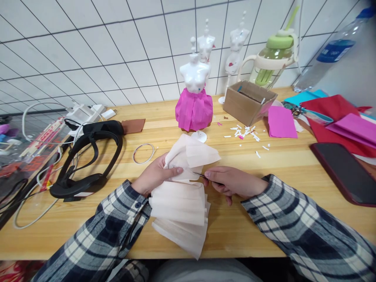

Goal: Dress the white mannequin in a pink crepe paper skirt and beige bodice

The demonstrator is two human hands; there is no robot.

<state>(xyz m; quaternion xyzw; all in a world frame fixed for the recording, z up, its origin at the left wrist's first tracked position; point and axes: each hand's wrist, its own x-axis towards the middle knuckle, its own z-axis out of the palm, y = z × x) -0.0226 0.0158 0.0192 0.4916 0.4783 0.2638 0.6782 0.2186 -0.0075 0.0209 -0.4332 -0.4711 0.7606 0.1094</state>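
My left hand [155, 175] grips pale pink crepe paper [179, 199], its thumb lying across the top. The paper is folded in several pleated layers that fan toward the table's front edge. My right hand [235, 182] is closed round small dark scissors [199, 174], whose blades reach to the paper's right edge beside the left thumb. Most of the scissors' handles are hidden by my fingers. Just beyond the paper stands a white mini dress form [194, 74] wearing a bright pink paper skirt [194, 109].
Two more dress forms stand by the tiled wall. A cardboard box [245, 105], white paper scraps [246, 132], pink paper [282, 122] and a phone [346, 172] lie to the right. On the left are a black headset [88, 156], a coiled wire [143, 153] and cables.
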